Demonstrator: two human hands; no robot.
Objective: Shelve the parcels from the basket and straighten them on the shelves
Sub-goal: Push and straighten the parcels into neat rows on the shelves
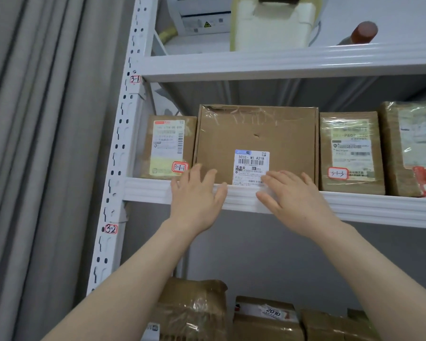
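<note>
A grey curtain (47, 143) hangs down the left side. Just beside it stands a white rack (123, 143) with a punched upright. Its top shelf (256, 62) carries a white foam block (273, 23) and a bottle (362, 33) with a reddish cap.

On the middle shelf (367, 207) a row of brown parcels stands upright, faces forward. The biggest is the box (256, 129) in the middle, taped along its top edge, its bottom edge at the shelf's front lip. A smaller left box (167, 146) touches its left side and a right box (349, 153) stands just beside its right side. A wrapped parcel (413, 148) follows at the frame's edge. More taped parcels (194, 308) lie on the level below.

My left hand (194, 195) is spread flat, fingers apart and straight, fingertips on the box's lower left front. My right hand (295, 195) is likewise spread and gripping nothing. Its fingers lie over the lower right corner of the box's white label (251, 166). Both palms cover the shelf's lip.

A red-edged tag (180, 167) reading 3-1-1 sits on the left box, just by my left fingertips. Small tags on the upright read 3-1 (135, 79) and 3-2 (111, 228).
</note>
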